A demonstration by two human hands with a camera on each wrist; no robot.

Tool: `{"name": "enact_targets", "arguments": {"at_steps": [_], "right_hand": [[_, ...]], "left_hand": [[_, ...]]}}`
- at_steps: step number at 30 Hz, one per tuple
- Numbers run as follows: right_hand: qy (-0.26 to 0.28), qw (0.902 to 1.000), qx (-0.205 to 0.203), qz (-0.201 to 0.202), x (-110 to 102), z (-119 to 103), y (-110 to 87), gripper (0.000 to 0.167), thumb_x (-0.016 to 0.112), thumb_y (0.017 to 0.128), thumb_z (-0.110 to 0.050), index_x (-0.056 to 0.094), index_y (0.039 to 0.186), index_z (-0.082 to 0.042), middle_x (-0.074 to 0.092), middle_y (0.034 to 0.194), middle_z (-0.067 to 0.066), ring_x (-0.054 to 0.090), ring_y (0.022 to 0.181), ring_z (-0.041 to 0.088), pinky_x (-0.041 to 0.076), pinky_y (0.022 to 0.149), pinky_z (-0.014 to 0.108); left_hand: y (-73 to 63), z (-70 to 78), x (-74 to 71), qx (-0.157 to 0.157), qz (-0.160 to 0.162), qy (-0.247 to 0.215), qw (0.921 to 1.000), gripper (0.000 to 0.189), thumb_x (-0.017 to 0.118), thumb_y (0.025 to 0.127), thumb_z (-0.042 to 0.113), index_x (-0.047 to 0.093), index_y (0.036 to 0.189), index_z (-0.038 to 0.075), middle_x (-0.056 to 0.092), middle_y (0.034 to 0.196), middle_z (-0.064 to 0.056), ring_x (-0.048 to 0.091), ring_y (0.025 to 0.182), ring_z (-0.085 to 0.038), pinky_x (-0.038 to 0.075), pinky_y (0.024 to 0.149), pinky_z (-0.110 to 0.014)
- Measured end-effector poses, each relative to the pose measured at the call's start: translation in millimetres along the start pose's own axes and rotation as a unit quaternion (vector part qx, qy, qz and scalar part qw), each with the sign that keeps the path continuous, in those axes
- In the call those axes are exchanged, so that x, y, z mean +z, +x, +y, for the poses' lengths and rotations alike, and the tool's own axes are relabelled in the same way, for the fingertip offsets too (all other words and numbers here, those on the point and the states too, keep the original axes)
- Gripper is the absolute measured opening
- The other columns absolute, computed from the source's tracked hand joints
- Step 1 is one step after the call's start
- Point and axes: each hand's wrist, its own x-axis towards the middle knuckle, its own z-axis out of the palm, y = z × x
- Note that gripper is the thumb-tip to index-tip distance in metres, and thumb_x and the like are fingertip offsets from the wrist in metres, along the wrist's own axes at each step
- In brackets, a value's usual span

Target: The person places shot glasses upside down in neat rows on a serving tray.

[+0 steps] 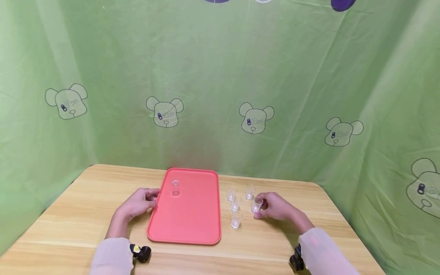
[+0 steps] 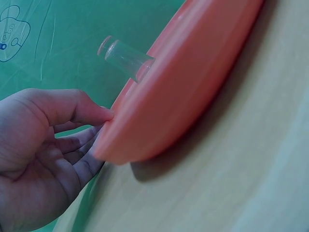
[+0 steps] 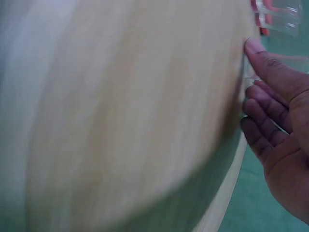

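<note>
On the wooden table lies a red tray [image 1: 187, 217], its left rim pinched by my left hand [image 1: 139, 202]. The left wrist view shows the thumb and fingers at that rim [image 2: 120, 140]. A small clear glass [image 1: 175, 188] stands on the tray near its far left part, seemingly upside down. My right hand [image 1: 275, 207] holds another small clear glass [image 1: 256, 205] between thumb and fingers, right of the tray. In the right wrist view the hand [image 3: 285, 106] partly covers that glass. Several more clear glasses [image 1: 236, 220] stand upright between the tray and my right hand.
The wooden table [image 1: 192, 258] reaches back to a green curtain [image 1: 206, 76] with bear drawings, which also hangs along both sides. Table surface extends left of the tray and right of the glasses. A small black camera [image 1: 142, 253] is strapped at the left wrist.
</note>
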Motion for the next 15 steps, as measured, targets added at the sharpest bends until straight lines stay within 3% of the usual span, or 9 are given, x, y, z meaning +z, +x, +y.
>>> {"name": "enact_targets", "arguments": {"at_steps": [8,15], "right_hand": [[0.050,0.9986,0.016,-0.001,6.6,2.6,5.2,0.036,0.086,0.082,-0.021,0.054,0.081,-0.006,0.047,0.071,-0.004,0.045,0.068,0.010,0.038,0.060,0.023],[0.076,0.9971,0.004,-0.002,8.3,8.1,6.6,0.030,0.086,0.081,-0.017,0.059,0.082,-0.005,0.051,0.071,-0.003,0.047,0.067,0.010,0.039,0.058,0.022]], "left_hand": [[-2.6,2.1,-0.2,-0.003,0.002,-0.006,1.0000,0.062,0.061,0.083,-0.009,0.047,0.143,-0.016,0.063,0.128,-0.028,0.059,0.102,-0.028,0.051,0.070,-0.028],[-1.4,1.0,-0.6,-0.005,-0.002,-0.010,0.9999,0.063,0.061,0.083,-0.009,0.046,0.144,-0.016,0.064,0.126,-0.026,0.059,0.101,-0.027,0.049,0.067,-0.027]]}}
